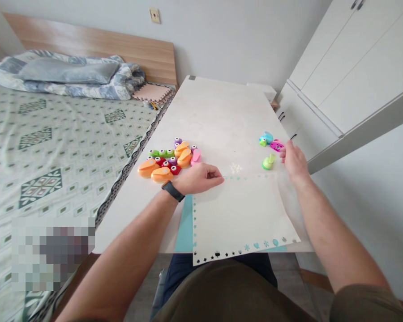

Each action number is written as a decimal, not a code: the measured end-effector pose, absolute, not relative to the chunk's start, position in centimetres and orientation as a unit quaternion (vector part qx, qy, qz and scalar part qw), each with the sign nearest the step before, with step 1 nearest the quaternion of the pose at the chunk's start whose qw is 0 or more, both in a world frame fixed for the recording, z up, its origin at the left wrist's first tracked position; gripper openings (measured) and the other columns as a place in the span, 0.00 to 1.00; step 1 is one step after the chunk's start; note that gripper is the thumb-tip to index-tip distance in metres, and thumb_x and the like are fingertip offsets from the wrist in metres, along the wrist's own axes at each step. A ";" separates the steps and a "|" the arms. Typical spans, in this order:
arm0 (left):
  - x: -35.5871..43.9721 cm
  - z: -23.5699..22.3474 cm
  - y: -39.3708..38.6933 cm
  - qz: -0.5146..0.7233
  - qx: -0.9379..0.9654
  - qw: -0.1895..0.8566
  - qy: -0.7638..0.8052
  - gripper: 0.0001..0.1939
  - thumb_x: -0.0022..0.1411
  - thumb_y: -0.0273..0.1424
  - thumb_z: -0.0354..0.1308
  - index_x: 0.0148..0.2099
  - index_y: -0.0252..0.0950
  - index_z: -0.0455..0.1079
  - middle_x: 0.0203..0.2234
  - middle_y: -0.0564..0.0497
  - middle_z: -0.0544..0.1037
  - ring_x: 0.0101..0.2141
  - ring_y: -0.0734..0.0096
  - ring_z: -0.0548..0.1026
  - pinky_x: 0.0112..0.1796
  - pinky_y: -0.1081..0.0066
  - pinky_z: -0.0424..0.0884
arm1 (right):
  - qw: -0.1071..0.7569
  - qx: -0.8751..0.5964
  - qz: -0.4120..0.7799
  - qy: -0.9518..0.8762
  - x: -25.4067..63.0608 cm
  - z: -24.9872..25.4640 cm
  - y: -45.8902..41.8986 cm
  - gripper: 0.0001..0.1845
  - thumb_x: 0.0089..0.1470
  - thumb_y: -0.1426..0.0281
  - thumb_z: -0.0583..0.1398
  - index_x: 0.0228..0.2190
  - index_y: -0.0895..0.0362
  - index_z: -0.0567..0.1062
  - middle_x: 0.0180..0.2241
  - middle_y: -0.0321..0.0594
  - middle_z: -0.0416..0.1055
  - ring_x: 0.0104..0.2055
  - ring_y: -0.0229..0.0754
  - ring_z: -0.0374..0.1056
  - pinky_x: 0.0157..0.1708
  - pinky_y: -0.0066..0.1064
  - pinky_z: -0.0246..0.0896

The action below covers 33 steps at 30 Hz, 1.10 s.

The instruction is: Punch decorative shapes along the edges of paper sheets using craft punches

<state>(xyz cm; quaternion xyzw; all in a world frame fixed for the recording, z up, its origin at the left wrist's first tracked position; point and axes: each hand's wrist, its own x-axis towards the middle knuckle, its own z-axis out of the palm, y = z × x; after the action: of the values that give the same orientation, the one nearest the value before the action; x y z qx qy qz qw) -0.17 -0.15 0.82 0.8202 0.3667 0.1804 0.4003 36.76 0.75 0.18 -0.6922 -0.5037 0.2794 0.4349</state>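
Observation:
A cream sheet of paper (238, 214) with punched shapes along its edges lies on a white table (215, 112), over a teal sheet (184, 223). My left hand (201, 178), with a black band at the wrist, rests curled on the paper's far left corner, fingers pressed down. My right hand (293, 161) hovers by the paper's far right corner, next to a green punch (267, 163); its fingers are partly hidden and nothing shows in them. A pink punch (276, 145) and a blue punch (266, 137) lie just beyond it.
A heap of orange, red, green and purple paper punches (169, 161) sits left of my left hand. Punched scraps (235, 168) lie mid-table. A bed (53, 134) with a folded quilt (70, 76) adjoins the table's left side. White cupboards (349, 67) stand at right.

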 end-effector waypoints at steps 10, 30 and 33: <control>0.5 0.8 -0.5 0.286 0.766 0.428 0.385 0.19 0.65 0.45 0.57 0.39 0.33 0.75 0.28 0.50 0.76 0.27 0.75 0.70 0.27 0.75 0.64 | 0.340 -0.669 0.328 -0.574 36.1 3.1 -5.0 0.20 0.54 0.48 0.65 0.32 0.52 0.80 0.34 0.40 0.77 0.36 0.43 0.69 0.36 0.34 0.62; 0.3 1.3 -0.6 0.292 0.656 0.604 0.347 0.29 0.65 0.55 0.54 0.41 0.32 0.76 0.33 0.47 0.80 0.29 0.74 0.74 0.29 0.75 0.69 | 0.464 -0.632 0.331 -0.525 36.4 1.7 -4.2 0.13 0.53 0.55 0.66 0.35 0.51 0.77 0.32 0.36 0.76 0.32 0.43 0.70 0.35 0.35 0.65; 0.4 1.0 -0.4 0.229 0.618 0.682 0.316 0.37 0.66 0.60 0.46 0.41 0.30 0.79 0.35 0.41 0.81 0.32 0.69 0.78 0.32 0.70 0.74 | 0.463 -0.620 0.348 -0.530 36.2 2.8 -3.7 0.12 0.54 0.57 0.66 0.34 0.51 0.77 0.31 0.37 0.76 0.30 0.43 0.69 0.32 0.35 0.64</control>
<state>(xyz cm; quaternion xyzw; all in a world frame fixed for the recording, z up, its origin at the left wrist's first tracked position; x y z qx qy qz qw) 0.37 -0.40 1.03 0.6182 0.3161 0.2292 0.6822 36.24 -3.67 2.80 -0.6198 -0.5295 0.3480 0.4630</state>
